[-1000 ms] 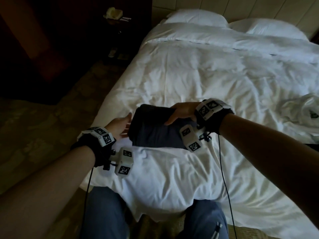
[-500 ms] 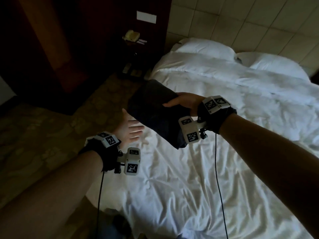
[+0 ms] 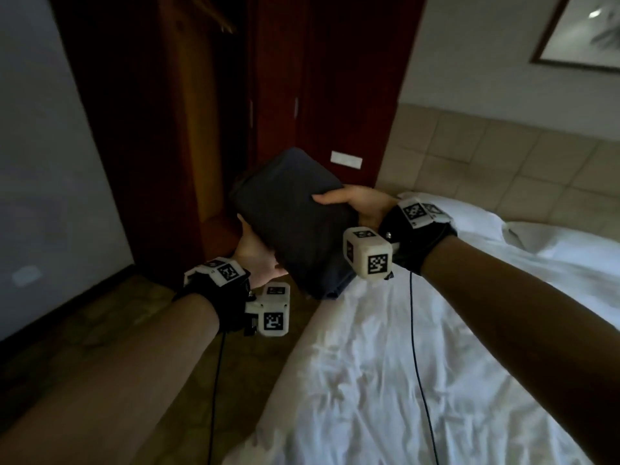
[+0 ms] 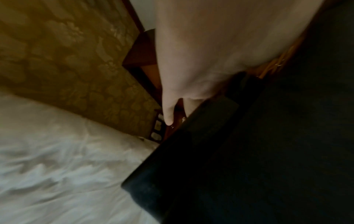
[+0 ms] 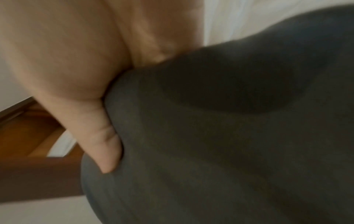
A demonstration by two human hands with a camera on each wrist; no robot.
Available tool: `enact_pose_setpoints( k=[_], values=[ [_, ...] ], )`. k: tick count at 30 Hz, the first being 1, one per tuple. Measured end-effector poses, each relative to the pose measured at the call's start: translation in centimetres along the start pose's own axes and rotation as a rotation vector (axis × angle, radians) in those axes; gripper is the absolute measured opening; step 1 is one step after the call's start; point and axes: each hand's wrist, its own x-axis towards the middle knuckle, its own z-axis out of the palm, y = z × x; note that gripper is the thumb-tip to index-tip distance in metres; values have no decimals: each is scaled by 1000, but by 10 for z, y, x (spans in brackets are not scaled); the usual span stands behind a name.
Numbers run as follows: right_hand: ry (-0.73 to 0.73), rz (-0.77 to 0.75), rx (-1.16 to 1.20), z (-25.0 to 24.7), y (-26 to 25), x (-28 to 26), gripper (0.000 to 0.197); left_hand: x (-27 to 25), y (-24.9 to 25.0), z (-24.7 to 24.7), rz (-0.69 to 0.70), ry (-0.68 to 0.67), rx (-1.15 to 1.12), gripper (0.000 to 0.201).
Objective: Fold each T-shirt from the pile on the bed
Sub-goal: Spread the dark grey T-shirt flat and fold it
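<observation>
Both hands are carrying the folded dark T-shirt [image 3: 295,223] above the bed [image 3: 419,380] edge, right hand [image 3: 355,204] pinching its far edge, left hand [image 3: 260,260] cupping underneath—probably stowing it; next needs a flat set-down.

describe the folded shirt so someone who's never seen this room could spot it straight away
Find the white bed on the right and the dark red wardrobe beyond its near corner. Between them, in the air, the left hand and right hand hold the folded shirt. It is a thick dark rectangular bundle, the only dark cloth against the white bedding.
</observation>
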Motion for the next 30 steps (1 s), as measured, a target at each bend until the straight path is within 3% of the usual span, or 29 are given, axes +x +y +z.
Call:
enact_pose_setpoints(
  k=[2, 7, 9, 12, 15, 18, 24, 30],
  values=[
    [14, -33, -17, 18, -22, 12, 55, -7, 33, -8, 22, 13, 69, 88],
    [-57, -51, 40, 63, -61, 48, 35, -35, 108, -34, 189, 100, 126, 99],
    [-62, -41, 46, 84, -75, 61, 30, -52, 135, -46, 250, 99, 172, 90],
    [-64, -37, -1, 121, -95, 84, 41, -82, 169, -62, 309, 202, 364, 54],
    [-172, -45, -28, 164, -109, 108, 39, -106, 198, -84, 406, 367, 479, 46],
    [-306, -45, -43, 213, -119, 127, 36, -137, 229, -106, 537, 515, 457, 45],
    [-577, -181, -86, 328, -149, 158, 32, -217, 291, -155, 723, 787, 452, 40],
    [-843, -290, -95, 456, -192, 170, 44, -308, 349, -196, 876, 1034, 447, 32]
  ],
)
